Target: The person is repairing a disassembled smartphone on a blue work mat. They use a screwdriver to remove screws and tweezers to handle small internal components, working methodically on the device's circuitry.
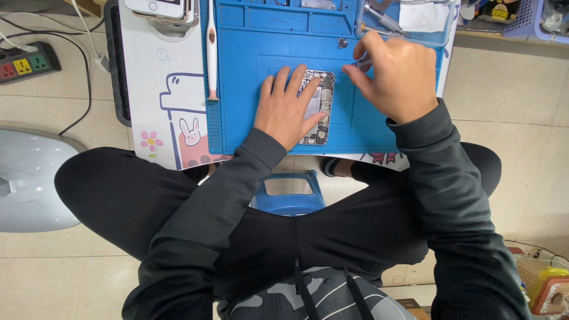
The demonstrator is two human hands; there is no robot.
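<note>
Head view: left hand [290, 106], fingers spread, presses the opened phone [320, 106], circuitry exposed; right hand [391, 77] fingers pinch a small tool [363, 61].

Spotted a white-fronted phone [159, 8] at the top edge, left of the blue mat, screen pale and blank-looking, partly cut off by the frame. Glimpsed a small yellow-and-black label [499, 11] inside the lilac basket at top right, too small to make out. Caught yellow packaging [548, 278] at the lower right edge, mostly out of view.
</note>
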